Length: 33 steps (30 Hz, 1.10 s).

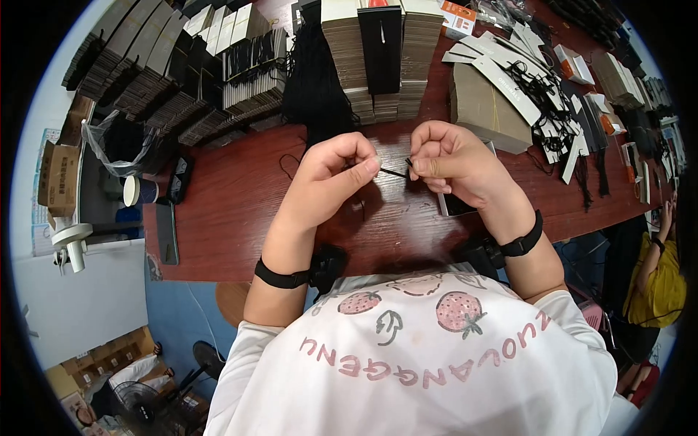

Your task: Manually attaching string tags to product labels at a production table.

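A short length of thin black cord point(393, 173) stretches between my two hands above the table. My left hand point(334, 174) pinches one end of it between thumb and forefinger. With thumb and curled fingers, my right hand point(454, 163) grips the other end, where a small dark tip sticks up. Partly hidden below my right hand and wrist lies a shallow open box point(456, 206) with a pale rim and a dark inside. Beyond my left hand a thick bundle of black cords point(313, 83) hangs down onto the table.
Tall stacks of flat card pieces point(340, 54) line the far side of the reddish wooden table point(218, 211). Corded cards point(509, 87) lie in a loose pile at right. A phone point(167, 234) and a paper cup point(139, 191) are at left. Another person point(658, 280) sits far right.
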Motion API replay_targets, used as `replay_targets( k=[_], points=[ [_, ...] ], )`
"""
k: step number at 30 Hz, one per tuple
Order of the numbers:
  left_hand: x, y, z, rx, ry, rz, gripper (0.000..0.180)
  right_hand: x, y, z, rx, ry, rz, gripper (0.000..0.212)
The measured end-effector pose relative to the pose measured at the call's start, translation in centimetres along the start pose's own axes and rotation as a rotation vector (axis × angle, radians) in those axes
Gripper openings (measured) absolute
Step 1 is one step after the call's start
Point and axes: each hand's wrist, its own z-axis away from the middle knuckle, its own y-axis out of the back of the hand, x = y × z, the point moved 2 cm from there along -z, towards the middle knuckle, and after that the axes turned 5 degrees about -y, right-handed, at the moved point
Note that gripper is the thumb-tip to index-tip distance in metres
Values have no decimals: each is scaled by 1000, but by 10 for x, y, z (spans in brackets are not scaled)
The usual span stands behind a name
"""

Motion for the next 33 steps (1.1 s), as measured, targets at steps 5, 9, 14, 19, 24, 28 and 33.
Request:
replay_targets(
  k=[5, 9, 14, 19, 24, 28, 33],
  points=[
    [18, -16, -15, -46, -110, -507, 6, 11, -12, -2, 154, 71, 507, 7],
    [6, -18, -19, 133, -429, -771, 8, 7, -19, -2, 204, 164, 523, 8],
    [-5, -12, -8, 428, -252, -483, 15, 3, -9, 2, 345, 194, 389, 8],
    [-17, -26, -2, 271, -69, -185, 13, 5, -7, 1, 364, 236, 375, 6],
    [-9, -26, -3, 270, -30, -239, 10, 3, -8, 2, 370, 211, 433, 5],
    [-13, -26, -2, 284, -40, -249, 8, 5, -8, 2, 384, 200, 461, 5],
    [-8, -30, -3, 292, -145, -504, 2, 4, -11, 2, 292, 196, 156, 10]
  ],
)
